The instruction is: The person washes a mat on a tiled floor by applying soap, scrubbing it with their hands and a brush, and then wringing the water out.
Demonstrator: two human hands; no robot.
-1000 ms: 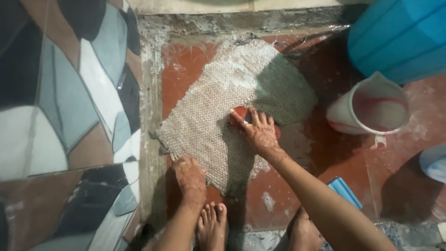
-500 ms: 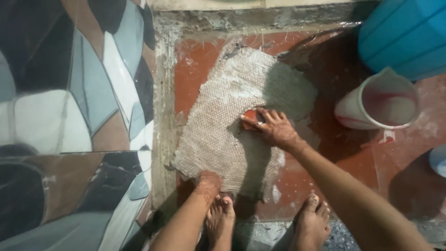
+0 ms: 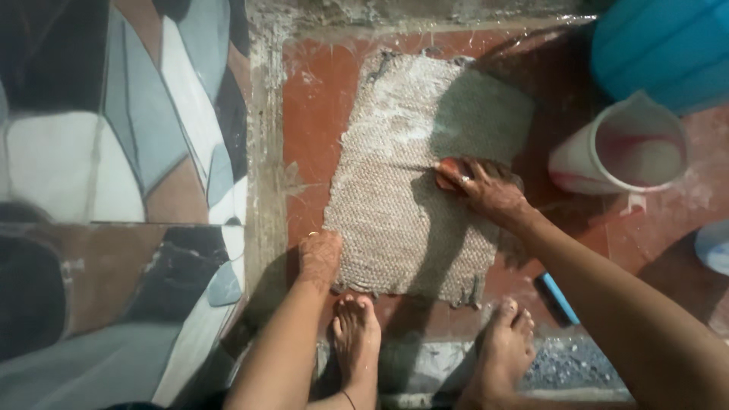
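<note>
A soapy woven mat (image 3: 402, 205) lies flat on the wet red floor (image 3: 311, 114). My right hand (image 3: 486, 190) presses a small red scrubbing brush (image 3: 448, 173) onto the mat's right side, fingers closed over it. My left hand (image 3: 319, 258) rests palm down on the floor at the mat's near-left corner, touching its edge. My two bare feet (image 3: 357, 334) (image 3: 505, 342) stand just below the mat's near edge.
A white jug (image 3: 623, 152) with reddish liquid stands to the right of the mat. Behind it is a large blue drum (image 3: 661, 45). A blue flat object (image 3: 558, 298) lies by my right foot. A patterned tiled wall (image 3: 114, 190) rises on the left.
The mat has been turned and now lies straighter, lengthwise away from me. My right hand with the brush has moved right, and my left hand stays at the mat's near-left corner.
</note>
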